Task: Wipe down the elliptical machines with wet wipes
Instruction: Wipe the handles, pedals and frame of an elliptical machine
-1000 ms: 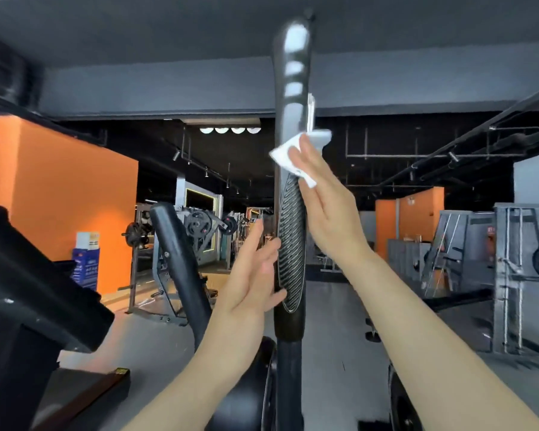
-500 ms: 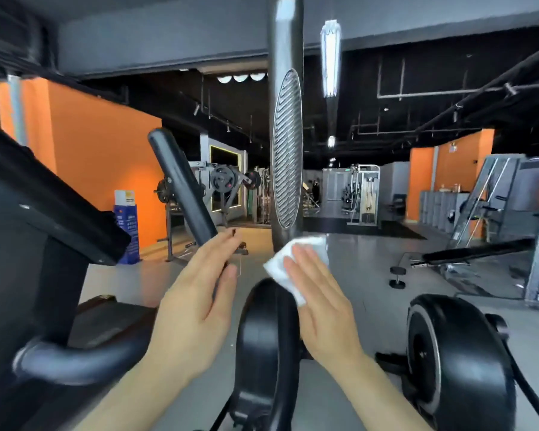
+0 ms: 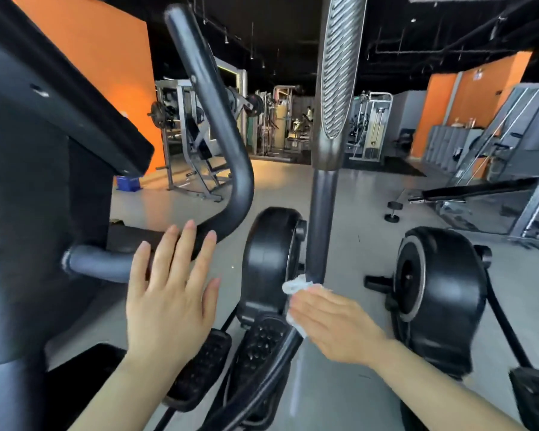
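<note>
Head view: crumpled white wet wipe (image 3: 294,289) sits low on the upright dark grey metal arm tube (image 3: 321,219) of the near elliptical machine, pressed against it by the right hand (image 3: 333,321). Right-hand grip: fingers straight and laid flat over the wipe, not curled round it; most of the wipe is hidden beneath them, with only a bunched edge showing above the fingertips and a corner below.

Left hand (image 3: 171,293) is raised, fingers spread and straight, holding nothing; whether it touches the curved black handlebar (image 3: 221,144) behind it cannot be told.

The ribbed silver-grey handle sleeve (image 3: 336,73) on top of the tube is cut off by the upper frame edge. The black console housing (image 3: 44,119) at left is cut off and blurred.

Count: two hands, one wipe, two black round flywheel covers visible, the near one (image 3: 271,259) just left of the tube and a second (image 3: 439,293) to the right and apart. Two black studded foot pedals (image 3: 259,343) lie below the hands, partly hidden by the left forearm.

Around: grey gym floor (image 3: 355,213), orange wall (image 3: 112,66), weight racks (image 3: 187,144) and cable machines behind, a black bench (image 3: 473,191) and a small dumbbell (image 3: 392,211) at right. Far equipment is too small to make out in detail.
</note>
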